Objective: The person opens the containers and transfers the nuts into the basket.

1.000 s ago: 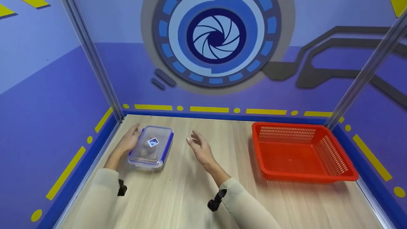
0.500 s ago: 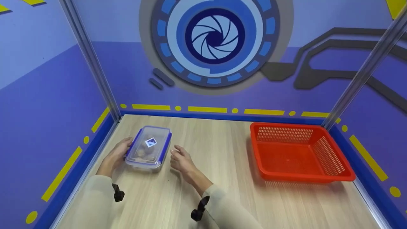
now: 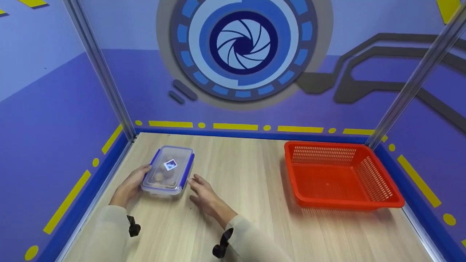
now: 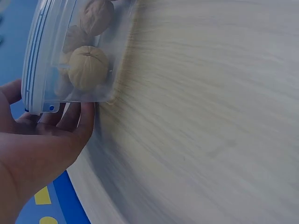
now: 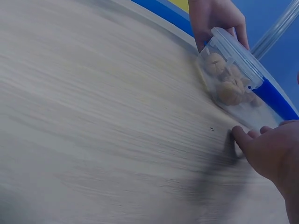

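Observation:
A clear plastic food container (image 3: 178,156) with blue side clips and a small diamond-shaped label on its lid rests on the table's left part. Several walnuts (image 4: 88,67) show through its wall in the left wrist view. My left hand (image 3: 130,184) touches the container's left side, its fingers along the wall and its thumb near the lid's edge. On the opposite side, my right hand (image 3: 205,195) has its fingers extended toward the lower right edge. Whether those fingertips touch the container is hard to tell.
A red plastic basket (image 3: 349,203) with slotted walls stands on the right of the wooden table (image 3: 240,225). Blue-purple printed panels (image 3: 138,87) and metal posts enclose the back and sides.
My right hand has moved left and down to the container's right side. My left hand has slid nearer along the left side. The container has stayed in place.

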The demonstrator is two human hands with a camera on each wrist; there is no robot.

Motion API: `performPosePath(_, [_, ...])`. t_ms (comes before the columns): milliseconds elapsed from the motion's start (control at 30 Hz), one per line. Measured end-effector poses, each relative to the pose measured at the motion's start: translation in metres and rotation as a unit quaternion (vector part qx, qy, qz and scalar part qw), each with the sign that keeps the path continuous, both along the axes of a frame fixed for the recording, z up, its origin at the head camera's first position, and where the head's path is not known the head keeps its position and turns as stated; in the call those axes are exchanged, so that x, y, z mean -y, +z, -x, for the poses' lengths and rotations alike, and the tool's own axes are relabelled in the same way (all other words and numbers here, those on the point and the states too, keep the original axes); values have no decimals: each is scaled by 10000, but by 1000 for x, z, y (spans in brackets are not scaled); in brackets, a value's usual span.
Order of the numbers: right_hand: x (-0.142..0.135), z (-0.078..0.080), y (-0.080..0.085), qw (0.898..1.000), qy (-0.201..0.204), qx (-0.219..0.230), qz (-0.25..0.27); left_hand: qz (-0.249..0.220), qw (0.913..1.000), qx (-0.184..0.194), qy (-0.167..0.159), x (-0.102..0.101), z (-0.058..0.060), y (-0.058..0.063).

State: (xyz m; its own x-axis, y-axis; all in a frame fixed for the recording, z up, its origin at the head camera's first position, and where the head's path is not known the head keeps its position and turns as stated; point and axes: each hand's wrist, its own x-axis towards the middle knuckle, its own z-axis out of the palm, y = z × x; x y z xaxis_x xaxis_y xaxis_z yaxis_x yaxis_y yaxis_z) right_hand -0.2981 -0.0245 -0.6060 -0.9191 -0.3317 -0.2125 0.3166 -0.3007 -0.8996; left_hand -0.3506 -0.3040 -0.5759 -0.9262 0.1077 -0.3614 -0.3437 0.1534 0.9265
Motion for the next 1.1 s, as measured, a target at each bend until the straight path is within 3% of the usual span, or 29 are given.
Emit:
performPosePath(200, [6, -2, 0, 9984, 537, 89, 137, -161, 9996, -31, 239, -1, -1, -3])
performPosePath(333, [8, -3, 1, 9980, 580, 92, 240, -494, 9980, -2, 384, -2, 0, -5])
performPosePath(567, [9, -3, 2, 9989, 296, -140, 346, -455, 9980, 89, 429, -2, -3, -6])
performPosePath(800, [4, 0, 3, 9984, -168, -512, -140, -486, 9983, 76, 327, -12, -3, -4])
performPosePath(1100, [-26, 8, 15, 9914, -607, -948, -666, -596, 9981, 68, 170, -41, 0, 15])
